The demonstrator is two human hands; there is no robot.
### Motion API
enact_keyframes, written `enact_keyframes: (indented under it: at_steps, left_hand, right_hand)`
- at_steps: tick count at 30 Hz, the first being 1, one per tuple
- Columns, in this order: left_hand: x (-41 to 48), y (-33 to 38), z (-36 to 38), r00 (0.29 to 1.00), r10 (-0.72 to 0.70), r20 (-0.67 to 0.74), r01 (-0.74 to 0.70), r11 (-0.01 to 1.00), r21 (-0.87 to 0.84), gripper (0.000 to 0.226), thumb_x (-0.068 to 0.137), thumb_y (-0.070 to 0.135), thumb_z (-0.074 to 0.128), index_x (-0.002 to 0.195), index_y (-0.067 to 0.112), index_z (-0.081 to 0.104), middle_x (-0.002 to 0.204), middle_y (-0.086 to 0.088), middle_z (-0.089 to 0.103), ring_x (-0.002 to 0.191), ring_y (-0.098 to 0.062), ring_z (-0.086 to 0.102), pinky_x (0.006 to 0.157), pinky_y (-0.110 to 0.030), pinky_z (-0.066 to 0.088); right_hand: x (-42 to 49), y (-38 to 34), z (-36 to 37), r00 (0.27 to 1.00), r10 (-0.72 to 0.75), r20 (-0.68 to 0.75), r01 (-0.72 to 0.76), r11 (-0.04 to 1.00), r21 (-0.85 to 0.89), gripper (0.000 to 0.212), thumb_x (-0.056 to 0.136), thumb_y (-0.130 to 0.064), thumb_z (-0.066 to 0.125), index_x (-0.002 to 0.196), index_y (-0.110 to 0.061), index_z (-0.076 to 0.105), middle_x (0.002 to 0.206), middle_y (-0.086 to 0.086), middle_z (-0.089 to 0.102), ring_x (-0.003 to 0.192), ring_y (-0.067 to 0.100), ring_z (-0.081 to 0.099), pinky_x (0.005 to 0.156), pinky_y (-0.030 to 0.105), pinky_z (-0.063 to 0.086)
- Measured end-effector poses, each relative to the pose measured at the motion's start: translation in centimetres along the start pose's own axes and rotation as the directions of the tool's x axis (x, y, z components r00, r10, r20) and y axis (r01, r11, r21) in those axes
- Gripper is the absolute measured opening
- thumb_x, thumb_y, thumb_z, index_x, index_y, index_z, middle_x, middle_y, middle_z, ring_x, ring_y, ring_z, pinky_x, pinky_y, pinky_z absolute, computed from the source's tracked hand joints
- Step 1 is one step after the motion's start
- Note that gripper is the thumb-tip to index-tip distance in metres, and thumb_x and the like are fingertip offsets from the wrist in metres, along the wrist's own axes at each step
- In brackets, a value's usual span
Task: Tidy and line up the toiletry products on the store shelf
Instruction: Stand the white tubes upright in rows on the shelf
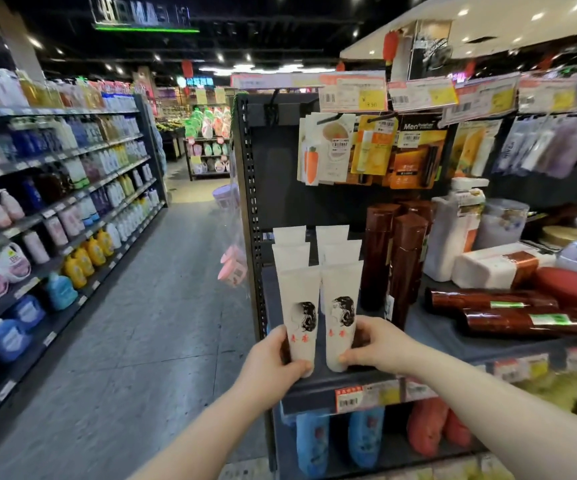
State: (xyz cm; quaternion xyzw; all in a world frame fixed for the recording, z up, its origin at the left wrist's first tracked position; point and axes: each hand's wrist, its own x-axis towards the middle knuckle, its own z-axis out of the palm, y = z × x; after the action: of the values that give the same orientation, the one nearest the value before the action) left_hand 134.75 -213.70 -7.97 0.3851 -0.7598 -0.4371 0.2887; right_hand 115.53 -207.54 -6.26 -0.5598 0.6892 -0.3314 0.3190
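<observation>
While both arms reached in from the bottom of the view, a long run of aisle shelving (55,202) filled the left side, packed with pink, blue, yellow and white bottles. To the right stood a dark display unit with a perforated upright (250,202). Its shelf (432,330) carried the toiletries, and hanging packets (366,150) were pegged on the back panel above.

On the right part of that shelf, two lying brown bottles (522,317) pointed towards the centre. A group of standing brown bottles (405,258) rose just beside the white tubes, and a white wrapped pack (495,268) lay behind the fallen ones. Blue pouches (363,438) sat on the level below.

At the shelf's left end the white tubes stood upright on their caps in two rows running front to back, three visible in each. The left front tube (297,306) and the right front tube (340,299) stood side by side near the front edge, not quite touching, each printed with a dark head and red characters.

The left hand (273,358) held the base of the left front tube, its fingers (301,368) clamped round it with the thumb across the front. The right hand (377,344) gripped the base of the right front tube in the same way, its fingers (363,327) curled round the tube's right side. A red price label (349,400) sat on the shelf edge below them.
</observation>
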Motion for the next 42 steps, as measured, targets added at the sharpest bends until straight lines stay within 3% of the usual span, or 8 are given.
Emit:
enact_keyframes:
  at_steps: [8,15,19,23,28,30,36,42]
  left_hand:
    - [-0.3,0.2,0.3,0.998,-0.04,-0.044,0.039,0.999,-0.013,0.039,0.077,0.008,0.068,0.095,0.038,0.05,0.097,0.02,0.06,0.092,0.002,0.057,0.072,-0.009,0.045]
    - [-0.5,0.0,1.1,0.99,-0.103,-0.1,0.098,0.994,-0.054,0.038,0.076,0.004,0.069,0.093,0.035,0.055,0.099,0.015,0.066,0.097,-0.002,0.062,0.092,-0.026,0.05]
    - [-1.1,-0.1,0.8,0.992,-0.12,-0.041,0.11,0.975,-0.191,0.047,0.073,0.001,0.071,0.105,0.032,0.057,0.107,0.006,0.07,0.1,-0.006,0.066,0.092,-0.025,0.051]
    - [-1.2,2.5,-1.1,0.939,-0.091,-0.331,0.042,0.987,-0.152,0.041,0.081,-0.012,0.051,0.089,0.027,0.056,0.098,-0.001,0.066,0.089,-0.015,0.063,0.069,-0.013,0.048]
    - [1.1,8.2,-4.8,0.839,0.026,-0.544,-0.09,0.992,-0.092,0.016,0.086,0.014,0.062,0.082,0.029,0.057,0.086,0.005,0.059,0.079,-0.01,0.054,0.071,-0.02,0.043]
    - [2.7,10.1,-5.9,0.862,0.027,-0.506,-0.065,0.996,-0.058,0.009,0.086,0.02,0.063,0.091,0.027,0.059,0.091,0.005,0.059,0.081,-0.007,0.054,0.069,-0.018,0.044]
    - [5.7,12.3,-6.8,0.983,-0.107,-0.146,0.113,0.993,0.034,0.037,0.084,0.016,0.066,0.119,0.02,0.056,0.113,0.002,0.06,0.094,-0.008,0.057,0.079,-0.026,0.048]
    - [6.4,12.0,-5.9,0.985,-0.151,-0.083,0.159,0.983,0.096,0.024,0.086,0.007,0.06,0.108,0.016,0.063,0.099,-0.001,0.063,0.088,-0.015,0.059,0.083,-0.034,0.051]
  right_hand:
    - [-0.2,-0.5,-0.4,0.999,-0.023,0.03,0.025,0.995,-0.092,0.032,0.07,-0.015,0.077,0.091,-0.032,0.058,0.094,-0.017,0.066,0.085,-0.007,0.058,0.069,0.006,0.043]
    - [-0.1,-0.6,-0.7,0.995,-0.062,0.083,0.071,0.991,-0.114,0.035,0.069,-0.018,0.077,0.091,-0.036,0.055,0.103,-0.013,0.066,0.098,0.005,0.062,0.079,0.011,0.046]
    - [-1.0,-1.7,-2.6,0.98,-0.102,0.173,0.133,0.974,-0.181,0.045,0.072,-0.022,0.075,0.109,-0.034,0.053,0.102,-0.013,0.064,0.083,-0.004,0.059,0.078,0.014,0.051]
    - [-1.5,-4.8,-6.5,0.962,-0.266,0.064,0.268,0.87,-0.414,0.035,0.084,-0.016,0.059,0.117,-0.027,0.059,0.109,-0.009,0.065,0.089,0.004,0.059,0.082,0.019,0.048]
    - [-1.1,-10.3,-10.2,0.883,-0.454,-0.117,0.327,0.775,-0.54,0.019,0.09,-0.019,0.054,0.103,-0.025,0.066,0.1,-0.01,0.063,0.096,0.009,0.059,0.088,0.028,0.051]
    - [-0.4,-11.8,-11.1,0.872,-0.473,-0.125,0.319,0.744,-0.587,0.02,0.09,-0.019,0.053,0.106,-0.025,0.064,0.105,-0.007,0.064,0.099,0.013,0.059,0.086,0.029,0.051]
    - [2.0,-13.9,-11.1,0.943,-0.311,0.115,0.283,0.575,-0.768,0.04,0.088,-0.028,0.06,0.126,-0.017,0.056,0.123,0.001,0.059,0.11,0.018,0.056,0.088,0.027,0.046]
    - [3.5,-13.2,-10.3,0.971,-0.175,0.163,0.238,0.642,-0.729,0.032,0.087,-0.022,0.062,0.117,-0.014,0.06,0.113,0.005,0.064,0.093,0.017,0.064,0.077,0.025,0.053]
